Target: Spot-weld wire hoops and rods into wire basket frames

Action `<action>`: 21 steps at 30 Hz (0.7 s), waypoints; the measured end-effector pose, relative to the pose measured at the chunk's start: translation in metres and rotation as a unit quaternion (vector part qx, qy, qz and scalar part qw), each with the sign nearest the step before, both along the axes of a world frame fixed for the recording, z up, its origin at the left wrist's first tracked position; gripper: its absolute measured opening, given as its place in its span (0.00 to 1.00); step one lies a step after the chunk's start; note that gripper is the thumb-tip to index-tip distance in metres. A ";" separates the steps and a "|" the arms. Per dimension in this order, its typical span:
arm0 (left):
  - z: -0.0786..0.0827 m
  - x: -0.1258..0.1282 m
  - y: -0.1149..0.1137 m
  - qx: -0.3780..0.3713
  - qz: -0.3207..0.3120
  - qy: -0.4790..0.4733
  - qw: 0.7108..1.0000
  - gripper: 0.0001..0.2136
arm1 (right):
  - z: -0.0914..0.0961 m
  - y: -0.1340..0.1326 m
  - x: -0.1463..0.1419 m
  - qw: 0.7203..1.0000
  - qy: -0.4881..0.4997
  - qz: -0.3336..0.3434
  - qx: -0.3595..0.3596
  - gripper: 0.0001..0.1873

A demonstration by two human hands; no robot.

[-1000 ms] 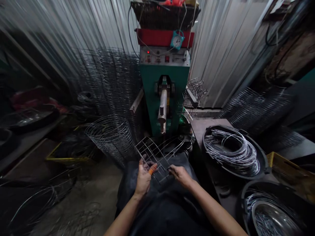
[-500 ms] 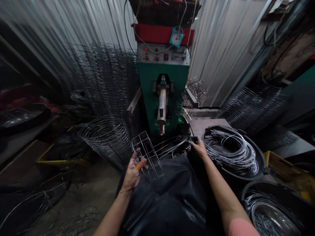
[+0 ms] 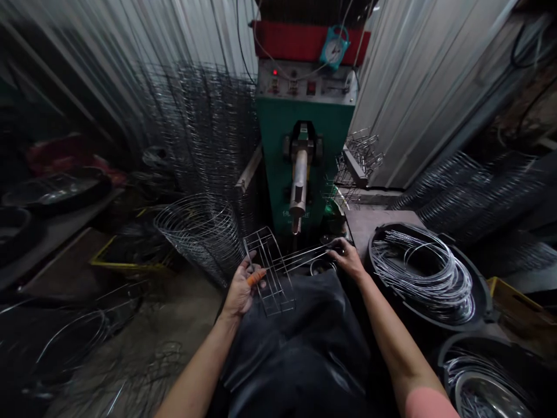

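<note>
Head view, quick: my left hand (image 3: 241,294) grips the wire basket frame (image 3: 268,273) above my black apron (image 3: 300,342), orange finger wrap (image 3: 256,278) on. My right hand (image 3: 348,258) is closed on the frame's long rods (image 3: 304,258). Green welding machine (image 3: 300,168) ahead; wire coils (image 3: 422,276) in a black tub (image 3: 478,284) to my right.

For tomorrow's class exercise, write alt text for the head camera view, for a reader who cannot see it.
Two bare hands hold a wire frame above a dark apron: the left hand at its grid, the right hand on its long rods. Ahead stands a green machine; to the right, coiled wire lies in a black tub.
</note>
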State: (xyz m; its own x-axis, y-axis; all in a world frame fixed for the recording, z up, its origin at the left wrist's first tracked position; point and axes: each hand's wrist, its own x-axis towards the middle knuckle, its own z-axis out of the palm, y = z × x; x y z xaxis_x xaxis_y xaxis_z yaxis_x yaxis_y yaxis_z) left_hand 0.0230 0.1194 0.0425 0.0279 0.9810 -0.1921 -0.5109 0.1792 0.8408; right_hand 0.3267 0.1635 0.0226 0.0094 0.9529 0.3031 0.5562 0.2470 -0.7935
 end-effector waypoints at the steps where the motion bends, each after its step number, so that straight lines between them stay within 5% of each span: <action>1: 0.000 0.002 0.003 -0.002 0.003 -0.003 1.000 0.30 | 0.004 -0.001 -0.005 1.000 -0.012 0.018 -0.006 0.17; 6: -0.002 0.011 0.018 -0.022 0.012 -0.018 1.000 0.29 | 0.014 -0.002 -0.021 0.988 -0.080 0.121 -0.049 0.28; 10: -0.004 0.018 0.025 -0.033 0.011 -0.032 0.999 0.30 | 0.017 0.003 -0.026 0.985 -0.089 0.125 -0.078 0.26; 17: -0.009 0.030 0.036 -0.041 0.002 -0.037 0.998 0.32 | 0.010 0.020 -0.028 0.998 0.033 -0.037 -0.031 0.18; 21: -0.011 0.037 0.042 -0.056 -0.003 -0.040 0.998 0.33 | 0.010 0.027 -0.029 0.996 0.063 -0.062 -0.013 0.18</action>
State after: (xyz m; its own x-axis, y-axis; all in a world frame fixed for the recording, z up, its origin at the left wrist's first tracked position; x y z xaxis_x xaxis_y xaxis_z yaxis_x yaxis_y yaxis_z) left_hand 0.0596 0.1615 0.0316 0.0525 0.9534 -0.2972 -0.5744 0.2723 0.7719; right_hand 0.2978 0.1904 0.0331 0.1634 0.9494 0.2681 0.4766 0.1620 -0.8641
